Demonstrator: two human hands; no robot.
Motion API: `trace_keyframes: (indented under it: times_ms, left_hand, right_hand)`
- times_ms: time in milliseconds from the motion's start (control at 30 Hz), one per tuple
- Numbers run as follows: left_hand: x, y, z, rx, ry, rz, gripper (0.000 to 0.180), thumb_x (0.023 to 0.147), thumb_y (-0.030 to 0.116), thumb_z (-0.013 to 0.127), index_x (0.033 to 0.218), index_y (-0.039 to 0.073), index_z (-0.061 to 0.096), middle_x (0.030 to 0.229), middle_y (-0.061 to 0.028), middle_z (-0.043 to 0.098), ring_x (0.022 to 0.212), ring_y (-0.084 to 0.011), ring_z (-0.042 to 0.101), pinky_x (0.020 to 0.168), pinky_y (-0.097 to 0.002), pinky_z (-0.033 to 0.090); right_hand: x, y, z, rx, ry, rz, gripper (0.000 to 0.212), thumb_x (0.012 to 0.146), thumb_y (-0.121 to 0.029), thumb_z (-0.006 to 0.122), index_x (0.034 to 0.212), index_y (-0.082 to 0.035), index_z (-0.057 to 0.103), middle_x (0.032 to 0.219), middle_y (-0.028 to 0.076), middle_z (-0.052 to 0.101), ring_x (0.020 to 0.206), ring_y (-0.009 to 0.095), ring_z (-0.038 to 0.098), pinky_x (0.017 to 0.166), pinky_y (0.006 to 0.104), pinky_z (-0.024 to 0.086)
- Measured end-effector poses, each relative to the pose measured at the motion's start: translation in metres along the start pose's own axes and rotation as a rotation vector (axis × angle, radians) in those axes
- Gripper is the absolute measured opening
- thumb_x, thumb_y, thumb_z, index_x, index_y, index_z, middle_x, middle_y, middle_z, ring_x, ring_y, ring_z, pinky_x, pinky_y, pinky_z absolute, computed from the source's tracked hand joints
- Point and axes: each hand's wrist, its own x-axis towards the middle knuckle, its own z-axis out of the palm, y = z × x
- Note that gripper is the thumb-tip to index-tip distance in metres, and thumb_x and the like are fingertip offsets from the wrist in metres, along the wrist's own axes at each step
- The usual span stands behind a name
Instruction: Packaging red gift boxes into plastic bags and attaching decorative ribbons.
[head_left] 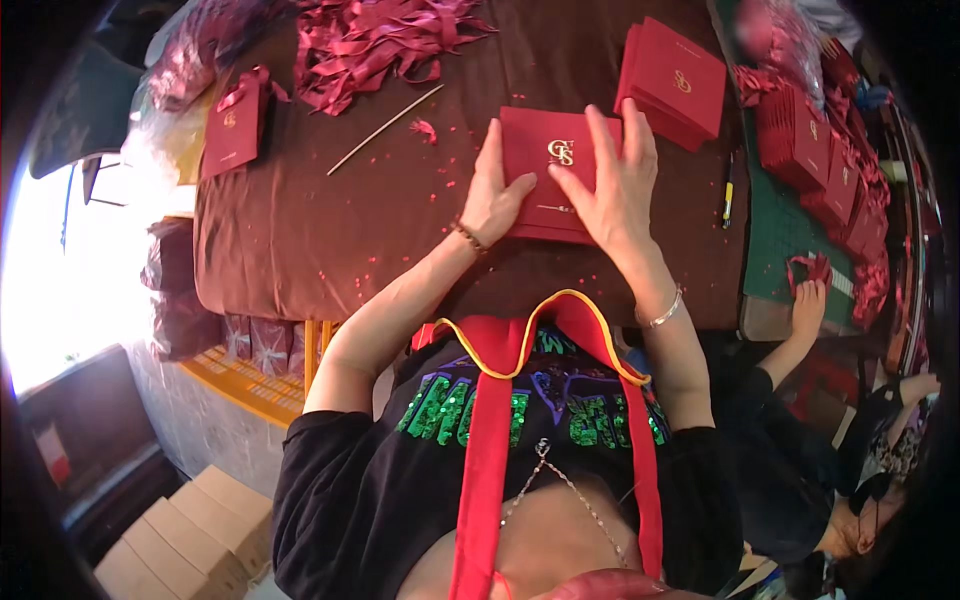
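Observation:
A small stack of flat dark red paper bags (540, 205) with gold print lies on the brown cloth in front of me. My left hand (495, 200) grips its left edge, fingers along the side and thumb over the top face. On the right side my right hand (622, 190) holds the same stack, with fingers stretched along and past the far right edge and the thumb resting near the gold emblem. How far the fingers reach underneath is hidden.
Brown cloth (270, 240) covers the table. Around lie a red ribbon pile (370, 45), a thin rod (385, 130), a ribbon-handled red bag (232, 130), another red stack (680, 85) and a yellow-black pen (728, 195). At right, a co-worker's hand (810, 305) touches red ribbon beside more bags (800, 145).

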Motion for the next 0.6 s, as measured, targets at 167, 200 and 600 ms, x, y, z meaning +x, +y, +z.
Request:
trace_keyframes:
  times_ms: [167, 200, 600]
  left_hand:
    - [0.004, -0.004, 0.016, 0.360, 0.025, 0.040, 0.083, 0.078, 0.015, 0.062, 0.142, -0.004, 0.013, 0.144, -0.0268, 0.023, 0.134, -0.0396, 0.020, 0.111, -0.0415, 0.019]
    - [0.004, -0.004, 0.018, 0.327, 0.074, 0.056, 0.076, 0.079, 0.013, 0.061, 0.141, -0.003, 0.020, 0.142, -0.0259, 0.028, 0.133, -0.0380, 0.026, 0.110, -0.0417, 0.022]
    - [0.038, -0.007, -0.156, 1.185, 0.119, 0.167, 0.028, 0.079, 0.009, 0.054, 0.106, 0.011, 0.058, 0.097, -0.0088, 0.056, 0.096, -0.0285, 0.053, 0.079, -0.0405, 0.042]
  right_hand:
    - [-0.019, 0.004, 0.016, -0.164, -0.260, -0.187, 0.055, 0.086, -0.044, 0.054, 0.132, -0.014, 0.046, 0.140, 0.015, 0.034, 0.130, 0.039, 0.029, 0.104, 0.0585, 0.020]
    - [-0.023, 0.011, 0.022, -0.157, -0.317, -0.138, 0.054, 0.088, -0.045, 0.051, 0.131, -0.014, 0.046, 0.140, 0.015, 0.035, 0.130, 0.038, 0.030, 0.105, 0.0585, 0.020]
    - [-0.021, -0.001, 0.016, -0.115, -0.320, -0.120, 0.056, 0.089, -0.047, 0.049, 0.131, -0.011, 0.046, 0.140, 0.017, 0.035, 0.131, 0.039, 0.029, 0.105, 0.0598, 0.019]
